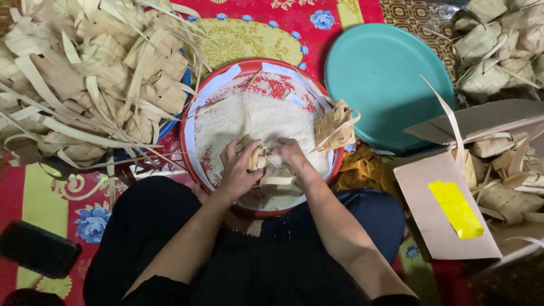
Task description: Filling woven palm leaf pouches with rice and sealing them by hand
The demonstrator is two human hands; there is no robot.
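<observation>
Head view, looking straight down at a person seated cross-legged on a red patterned floor mat [34, 192]. Both bare hands meet over a round red-rimmed tray [195, 164] spread with white rice [266, 122]. Between them is a small woven palm-leaf pouch [258, 158], standing roughly upright, its long axis running away from the body. The left hand [238, 167] curls around the pouch's left side, fingers closed against it. The right hand [289, 154] meets it from the right, fingertips pinched at its upper edge; whether they hold rice grains cannot be told. The pouch lies directly between the two hands, touching both, with neither clearly nearer.

Another woven pouch [335, 126] rests on the tray's right rim, leaf strips trailing. A large heap of woven pouches [96, 79] lies to the upper left. A teal round lid [385, 79] sits just right of the tray. A cardboard box [447, 209] with a yellow tape strip holds further pouches at right. A dark phone [37, 249] lies at lower left.
</observation>
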